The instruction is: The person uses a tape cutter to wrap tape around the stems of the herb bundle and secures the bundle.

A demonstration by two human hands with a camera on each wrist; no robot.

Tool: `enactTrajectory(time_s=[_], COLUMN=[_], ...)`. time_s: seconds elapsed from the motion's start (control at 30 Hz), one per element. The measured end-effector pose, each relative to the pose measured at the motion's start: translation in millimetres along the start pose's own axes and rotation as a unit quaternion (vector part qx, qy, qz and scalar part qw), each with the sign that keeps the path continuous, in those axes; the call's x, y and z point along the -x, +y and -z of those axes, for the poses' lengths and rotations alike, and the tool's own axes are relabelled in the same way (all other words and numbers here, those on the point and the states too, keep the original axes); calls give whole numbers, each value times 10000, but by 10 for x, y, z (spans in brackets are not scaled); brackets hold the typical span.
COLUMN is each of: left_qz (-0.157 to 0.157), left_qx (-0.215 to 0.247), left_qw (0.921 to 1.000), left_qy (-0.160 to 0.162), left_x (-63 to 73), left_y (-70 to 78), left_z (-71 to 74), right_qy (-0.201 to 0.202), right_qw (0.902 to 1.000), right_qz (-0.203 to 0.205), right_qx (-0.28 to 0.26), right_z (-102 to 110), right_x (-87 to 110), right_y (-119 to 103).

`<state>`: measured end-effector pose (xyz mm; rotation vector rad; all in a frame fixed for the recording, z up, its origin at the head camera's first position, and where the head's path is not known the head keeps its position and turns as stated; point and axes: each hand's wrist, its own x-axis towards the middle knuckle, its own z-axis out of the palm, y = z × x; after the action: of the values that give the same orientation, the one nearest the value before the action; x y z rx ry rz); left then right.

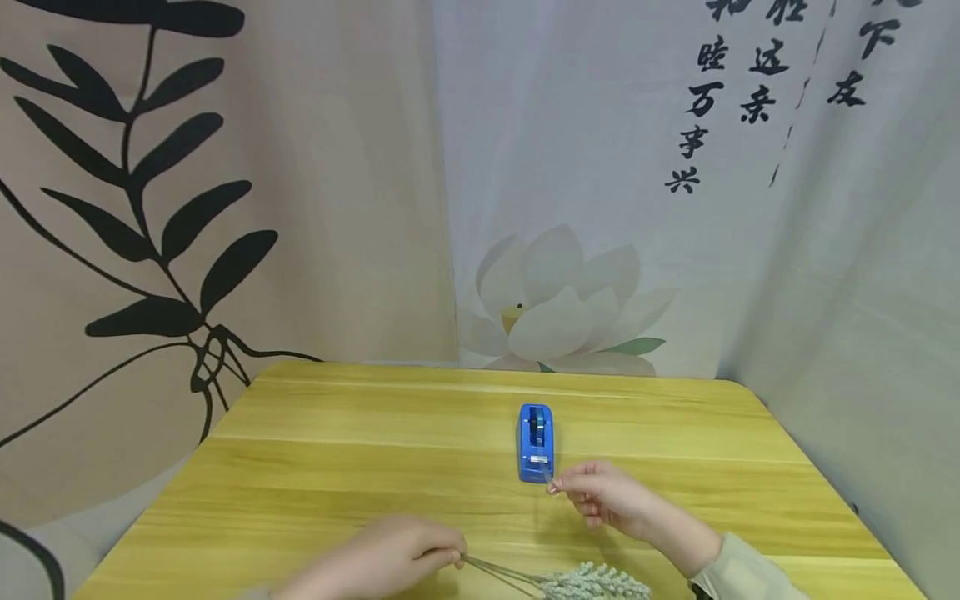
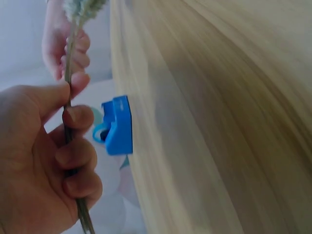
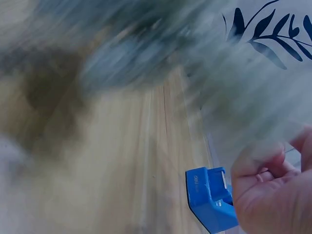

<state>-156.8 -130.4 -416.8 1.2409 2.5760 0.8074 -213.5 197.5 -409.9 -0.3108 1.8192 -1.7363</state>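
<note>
A bunch of thin stems (image 1: 501,570) with pale grey-green flower heads (image 1: 596,582) lies across the front of the view, its heads pointing right. My left hand (image 1: 390,552) grips the stems at their bare end; in the left wrist view its fingers (image 2: 75,155) curl round them. Beyond stands a blue tape dispenser (image 1: 535,473) with a roll inside. Just right of its front end, my right hand (image 1: 606,498) pinches the end of a short clear strip of tape (image 1: 548,478) between thumb and forefinger. Blurred flower heads (image 3: 141,53) cover much of the right wrist view.
The wooden table (image 1: 360,433) has rounded far corners. Behind it hangs a pale curtain (image 1: 360,208) printed with dark leaves, a lotus and lettering; more curtain runs along the right side. A dark curved thing (image 1: 37,550) shows at the lower left edge.
</note>
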Motion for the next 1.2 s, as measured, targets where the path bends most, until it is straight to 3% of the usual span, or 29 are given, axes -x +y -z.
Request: enactTrajectory(time_s=[0.13,0.4,0.7,0.83,1.07,1.2], left_qz=[31,894,1122,1220,1556,1512], left_qx=[-363,-328,-417,-191,575,830], left_qw=[9992,9936,9865,9836,9768,9756], left_qy=[167,605,1120,1311,1358,1358], left_x=[-120,-375,-690,-838,-1008,-1063], left_y=[24,85,151,154,143,134], left_z=[-85,-240,-329,-329,-338,-368], right_qy=[-74,-128,-79,4,363,717], right_qw=[9999,9994,9991,9991,9983,9966], right_qz=[41,146,206,263,366,379], right_qx=[147,295,360,326,275,145], right_z=[17,70,44,9,-107,-205], right_x=[-9,-22,44,83,124,149], right_y=[-50,-175,-188,-126,47,162])
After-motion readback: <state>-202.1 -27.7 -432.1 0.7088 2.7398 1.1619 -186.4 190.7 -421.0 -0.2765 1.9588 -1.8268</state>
